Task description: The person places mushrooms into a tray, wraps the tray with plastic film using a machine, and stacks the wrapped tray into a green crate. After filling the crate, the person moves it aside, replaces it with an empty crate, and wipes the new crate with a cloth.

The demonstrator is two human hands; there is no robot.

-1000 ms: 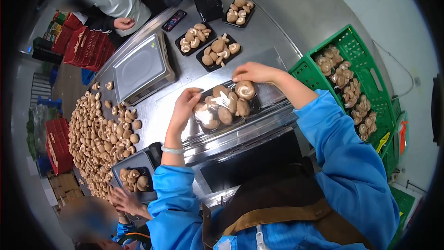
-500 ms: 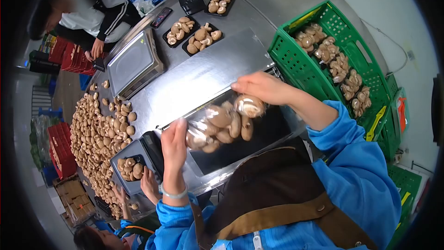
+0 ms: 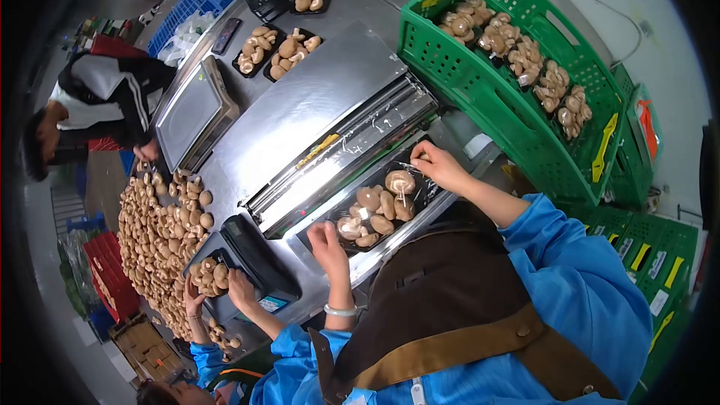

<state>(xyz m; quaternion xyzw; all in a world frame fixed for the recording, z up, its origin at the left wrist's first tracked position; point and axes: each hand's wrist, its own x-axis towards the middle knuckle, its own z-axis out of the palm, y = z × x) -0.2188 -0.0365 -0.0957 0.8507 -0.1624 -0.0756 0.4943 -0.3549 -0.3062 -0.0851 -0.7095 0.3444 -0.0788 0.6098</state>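
Note:
A black tray of mushrooms [image 3: 378, 214], with shiny clear film over it, lies in front of me on the dark surface of the wrapping station. My left hand [image 3: 328, 249] is at the tray's left end, its fingers bent and close together; what they hold, if anything, is too small to tell. At the right end my right hand [image 3: 435, 165] pinches the edge of the clear film. Beyond the tray runs a long metal bar assembly [image 3: 341, 151] with film on it.
A co-worker's hands hold mushrooms [image 3: 209, 277] by a small scale [image 3: 259, 262] at left. Loose mushrooms [image 3: 161, 240] heap behind. A larger scale [image 3: 191, 116], filled trays [image 3: 292, 52] and another person [image 3: 112, 97] are farther off. A green crate [image 3: 517, 90] holds wrapped trays at right.
The mushroom tray has come down toward me onto the station, uncovering the metal bars. My left hand has moved down and right. The co-worker's hands now hold the mushrooms by the small scale.

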